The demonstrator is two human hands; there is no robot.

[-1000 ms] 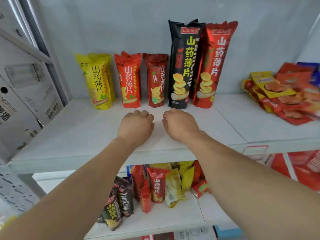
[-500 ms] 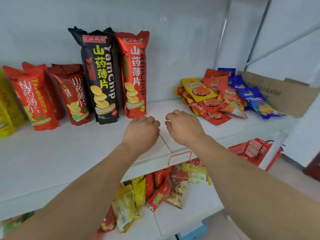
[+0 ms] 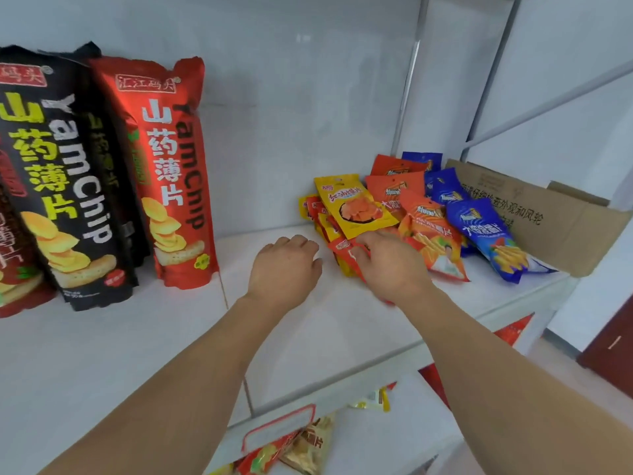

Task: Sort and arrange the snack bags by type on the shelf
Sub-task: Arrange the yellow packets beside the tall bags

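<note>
My right hand (image 3: pixel 390 265) reaches into a loose pile of small snack bags at the right of the white shelf (image 3: pixel 137 337), its fingers closed on a small red bag (image 3: pixel 344 250) at the pile's front edge. A yellow bag (image 3: pixel 352 204) lies on top of the pile, with orange bags (image 3: pixel 431 231) and blue bags (image 3: pixel 486 234) to its right. My left hand (image 3: pixel 284 265) hovers just left of the pile, fingers curled, holding nothing. A tall black yam chip bag (image 3: pixel 68 186) and a tall red one (image 3: pixel 168 176) stand upright at the left.
A flattened cardboard box (image 3: pixel 548 214) leans behind the blue bags at the far right. More snack bags (image 3: pixel 308 443) lie on the lower shelf, under a red-framed price tag holder (image 3: pixel 277 430). A shorter dark red bag shows at the left edge.
My view and both hands have swung right along the shelf, from the standing yam chip bags to the loose pile. My right hand has closed on a small red bag there.
</note>
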